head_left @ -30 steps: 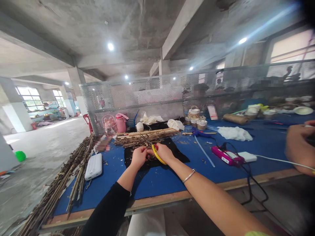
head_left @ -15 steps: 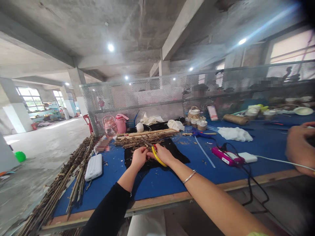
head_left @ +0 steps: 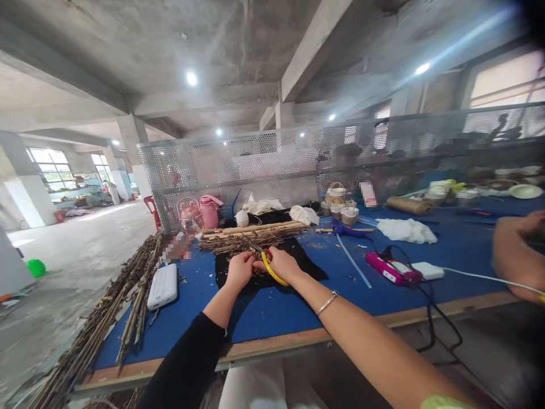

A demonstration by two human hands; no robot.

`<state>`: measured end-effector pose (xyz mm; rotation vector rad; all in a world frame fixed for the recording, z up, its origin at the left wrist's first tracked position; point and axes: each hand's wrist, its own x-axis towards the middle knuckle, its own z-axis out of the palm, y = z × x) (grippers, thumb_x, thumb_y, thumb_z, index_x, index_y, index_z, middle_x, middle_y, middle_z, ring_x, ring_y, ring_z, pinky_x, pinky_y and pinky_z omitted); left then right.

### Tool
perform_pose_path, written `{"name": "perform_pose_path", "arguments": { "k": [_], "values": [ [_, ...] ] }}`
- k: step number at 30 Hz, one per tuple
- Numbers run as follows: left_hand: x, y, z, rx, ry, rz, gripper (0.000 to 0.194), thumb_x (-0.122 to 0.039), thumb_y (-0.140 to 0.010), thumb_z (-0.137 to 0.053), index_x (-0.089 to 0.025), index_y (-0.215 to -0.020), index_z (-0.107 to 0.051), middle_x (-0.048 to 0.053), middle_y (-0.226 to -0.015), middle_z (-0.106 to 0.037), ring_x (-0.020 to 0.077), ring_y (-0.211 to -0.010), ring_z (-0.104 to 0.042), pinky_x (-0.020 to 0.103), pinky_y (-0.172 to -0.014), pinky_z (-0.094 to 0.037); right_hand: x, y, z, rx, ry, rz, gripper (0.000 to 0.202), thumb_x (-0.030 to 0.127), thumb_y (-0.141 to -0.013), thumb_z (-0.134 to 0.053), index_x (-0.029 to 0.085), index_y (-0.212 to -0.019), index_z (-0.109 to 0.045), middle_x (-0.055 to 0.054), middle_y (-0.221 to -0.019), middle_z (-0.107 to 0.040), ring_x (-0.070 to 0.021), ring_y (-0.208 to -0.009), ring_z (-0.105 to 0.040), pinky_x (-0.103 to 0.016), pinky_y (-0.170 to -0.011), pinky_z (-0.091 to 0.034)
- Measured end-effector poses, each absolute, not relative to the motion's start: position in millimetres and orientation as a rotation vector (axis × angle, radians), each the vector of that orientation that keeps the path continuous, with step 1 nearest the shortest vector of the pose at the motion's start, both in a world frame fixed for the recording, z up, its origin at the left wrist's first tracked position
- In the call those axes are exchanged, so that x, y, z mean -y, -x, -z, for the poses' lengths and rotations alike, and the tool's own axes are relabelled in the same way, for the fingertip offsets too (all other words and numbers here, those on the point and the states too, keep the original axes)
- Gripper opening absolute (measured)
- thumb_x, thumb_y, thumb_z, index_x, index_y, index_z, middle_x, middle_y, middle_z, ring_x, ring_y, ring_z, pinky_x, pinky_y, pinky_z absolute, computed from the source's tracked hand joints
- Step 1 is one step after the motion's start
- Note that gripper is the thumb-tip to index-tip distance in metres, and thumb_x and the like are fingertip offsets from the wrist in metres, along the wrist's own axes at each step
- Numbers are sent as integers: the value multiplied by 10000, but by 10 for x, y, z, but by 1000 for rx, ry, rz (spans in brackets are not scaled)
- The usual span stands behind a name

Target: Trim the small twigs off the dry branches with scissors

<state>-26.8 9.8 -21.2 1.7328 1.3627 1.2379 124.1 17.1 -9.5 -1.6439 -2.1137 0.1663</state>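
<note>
My right hand grips yellow-handled scissors, whose blades point up and to the left over the dry plant bits. Close beside it, my left hand is closed, fingertips pinched together over the same spot; what they hold is too small to name. Both hands are above a black cloth strewn with brown scraps. Just beyond the hands lies a bundle of thin dry stalks, with thicker pale sticks along its far side.
Long dry stems hang over the table's left edge near a white power bank. A magenta power strip, blue glue gun and white cloth lie right. A co-worker's hand is at far right. Mesh panels stand behind.
My hands stay together over the black cloth with almost no movement. The co-worker's hand at far right has shifted slightly.
</note>
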Motion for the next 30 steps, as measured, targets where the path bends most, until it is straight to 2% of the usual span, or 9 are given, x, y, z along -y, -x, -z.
{"name": "perform_pose_path", "arguments": {
  "k": [8,15,22,26,30],
  "values": [
    [-129,273,274,-1357,-1703,-1247,235,-302,-755,-446,-144,-651,-586,-19,-486,-496,78,-424,-403,201,-441,-289,-182,-1243,117,2106,1623,-178,633,749,-616,-486,191,-914,-524,-97,-875,-640,-262,-842,-603,-278,-623,-371],
    [-121,270,259,-1361,-1694,-1253,224,-280,-750,-448,-153,-598,-554,-19,-475,-498,75,-415,-413,191,-428,-294,-192,-1246,117,2101,1645,-186,627,752,-618,-476,188,-883,-540,-105,-871,-637,-261,-823,-609,-269,-589,-369],
    [-84,234,210,-1332,-1529,-1275,230,-327,-753,-467,-149,-672,-589,-25,-481,-500,68,-385,-391,185,-388,-285,-177,-1251,91,2139,1627,-202,587,737,-653,-454,190,-846,-544,-97,-845,-640,-246,-803,-612,-253,-568,-349],
    [-103,237,226,-1315,-1533,-1311,272,-383,-735,-501,-141,-700,-619,-7,-547,-552,67,-410,-402,189,-402,-312,-166,-1247,111,2169,1586,-165,588,724,-662,-461,185,-889,-521,-96,-854,-640,-250,-816,-610,-263,-592,-353],
    [-116,232,254,-1314,-1552,-1288,268,-382,-726,-511,-140,-682,-618,-18,-513,-519,64,-399,-379,189,-397,-300,-160,-1242,135,2156,1559,-219,607,703,-660,-493,173,-954,-491,-105,-933,-629,-243,-854,-604,-257,-605,-358]
  ]
}}
